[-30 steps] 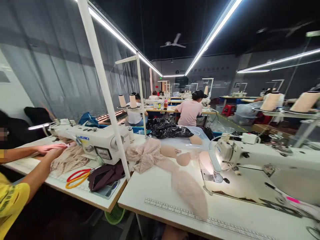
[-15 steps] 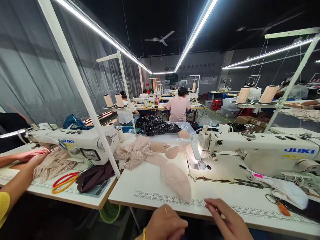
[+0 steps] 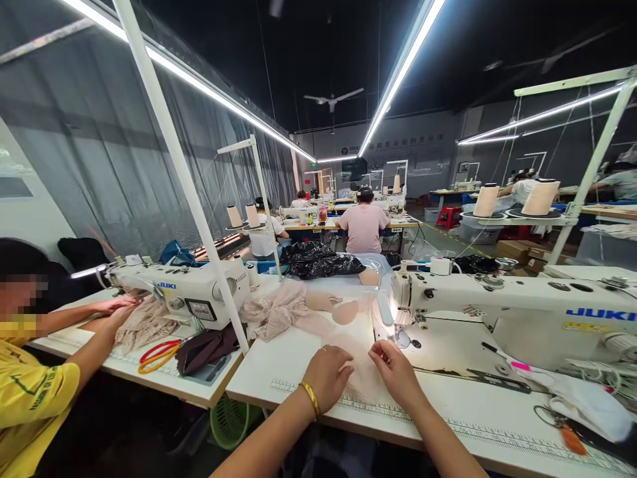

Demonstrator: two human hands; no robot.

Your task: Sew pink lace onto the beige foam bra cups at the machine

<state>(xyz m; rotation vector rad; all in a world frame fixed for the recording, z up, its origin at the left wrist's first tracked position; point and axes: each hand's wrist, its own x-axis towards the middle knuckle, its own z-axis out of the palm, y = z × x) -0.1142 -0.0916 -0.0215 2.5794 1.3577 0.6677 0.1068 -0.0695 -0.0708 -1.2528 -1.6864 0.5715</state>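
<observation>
My left hand (image 3: 328,377), with a gold bracelet and a ring, is over the left part of a sheer beige fabric piece (image 3: 362,380) on the table. Its fingers are loosely bent, and a gap shows between them and the thumb. Across the fabric, my right hand (image 3: 397,373) has thumb and fingertips together in a pinch by the piece's right edge. Whatever lies between those fingertips is too small to make out. Just beyond my right hand is the lit needle area of a white JUKI sewing machine (image 3: 502,299).
Crumpled lace fabric (image 3: 276,311) and a beige cup-shaped piece (image 3: 345,313) lie behind my hands. A printed ruler (image 3: 478,428) follows the table's front edge. At left, a co-worker's hands (image 3: 117,309) are at another machine, near red-and-orange-handled scissors (image 3: 159,356). A white pole (image 3: 186,192) stands between the tables.
Both hands have moved forward from the table's front edge onto the sheer fabric. My right fingers have come together in a pinch. The view has shifted, showing more of the left-hand co-worker.
</observation>
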